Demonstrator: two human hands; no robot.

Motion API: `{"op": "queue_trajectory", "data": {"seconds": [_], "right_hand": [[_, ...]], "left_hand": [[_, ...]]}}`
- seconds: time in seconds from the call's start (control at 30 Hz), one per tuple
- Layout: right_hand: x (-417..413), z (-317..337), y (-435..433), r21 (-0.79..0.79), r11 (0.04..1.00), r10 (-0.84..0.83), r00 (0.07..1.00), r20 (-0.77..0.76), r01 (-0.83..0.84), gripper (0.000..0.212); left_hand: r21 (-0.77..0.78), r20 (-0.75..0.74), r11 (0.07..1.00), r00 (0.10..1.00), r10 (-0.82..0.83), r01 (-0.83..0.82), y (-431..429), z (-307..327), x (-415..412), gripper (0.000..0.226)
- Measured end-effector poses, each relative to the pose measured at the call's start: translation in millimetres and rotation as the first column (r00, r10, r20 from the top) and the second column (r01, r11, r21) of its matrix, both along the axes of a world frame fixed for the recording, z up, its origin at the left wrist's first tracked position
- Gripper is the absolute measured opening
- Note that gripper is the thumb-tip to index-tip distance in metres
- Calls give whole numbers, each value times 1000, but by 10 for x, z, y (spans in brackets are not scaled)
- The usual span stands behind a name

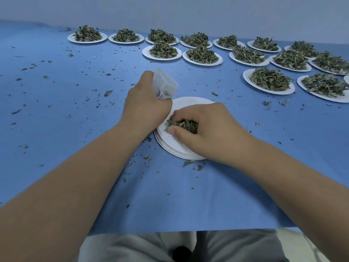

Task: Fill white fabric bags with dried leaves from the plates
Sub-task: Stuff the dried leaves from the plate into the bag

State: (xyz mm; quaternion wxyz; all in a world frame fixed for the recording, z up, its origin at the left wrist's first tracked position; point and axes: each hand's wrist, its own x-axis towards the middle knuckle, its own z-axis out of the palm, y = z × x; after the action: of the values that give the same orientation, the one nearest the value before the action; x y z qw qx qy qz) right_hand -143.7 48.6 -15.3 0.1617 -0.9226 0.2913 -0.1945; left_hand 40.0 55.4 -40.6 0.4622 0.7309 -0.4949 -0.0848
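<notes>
Right hand (205, 129): your fingers and thumb are curled round a clump of dried leaves (184, 124), and the hand rests on the top plate of a stack of white paper plates (175, 144) directly beneath it. Few loose leaves show on that plate outside your grasp.

Left hand (145, 103): just beside the right, at the stack's far-left edge, it is clamped on a white fabric bag (166, 84). The bag stands up out of the fist, away from you, and a thin drawstring (162, 90) hangs down its side. You cannot tell from here whether its mouth is open.

Assessment: the leaves look light, dry and brittle, so they will likely crumble and shed if squeezed. Carry them in a loose cupped grasp. The bag looks thin, soft and limp and will probably collapse unless held. Take it by the rim at the drawstring hem and spread the mouth before loading.

Beyond both hands, further out and to the right, heaped plates of leaves (270, 80) wait in rows. Leaf crumbs (107, 92) lie scattered over the blue table covering (75, 120) on all sides.
</notes>
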Motion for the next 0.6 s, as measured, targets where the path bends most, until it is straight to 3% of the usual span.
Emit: {"op": "queue_trajectory", "data": {"seconds": [0.1, 0.17, 0.3, 0.4, 0.5, 0.6], "right_hand": [[-79, 1, -55, -27, 995, -94, 993, 75, 96, 10], [-132, 16, -98, -9, 992, -127, 985, 114, 128, 16], [-224, 7, -80, -53, 996, 72, 997, -24, -73, 35], [-286, -86, -54, -204, 965, 148, 983, -106, -167, 40], [-258, -126, -10, -256, 957, 150, 988, 44, -134, 35], [-235, -111, 10, -149, 984, 115, 983, 141, -94, 43]], "left_hand": [[1, 20, 1000, 1000, 5, -5, -11, -16, 13, 28], [1, 32, 1000, 999, -7, 7, -12, -24, 14, 28], [-2, 56, 1000, 998, -13, 13, -8, -26, 8, 29], [-1, 68, 1000, 998, -12, 12, -6, -22, -3, 29], [15, 91, 1000, 996, -8, 6, -9, -19, -4, 28], [14, 86, 1000, 996, -2, 0, 0, 4, -24, 27]]}}
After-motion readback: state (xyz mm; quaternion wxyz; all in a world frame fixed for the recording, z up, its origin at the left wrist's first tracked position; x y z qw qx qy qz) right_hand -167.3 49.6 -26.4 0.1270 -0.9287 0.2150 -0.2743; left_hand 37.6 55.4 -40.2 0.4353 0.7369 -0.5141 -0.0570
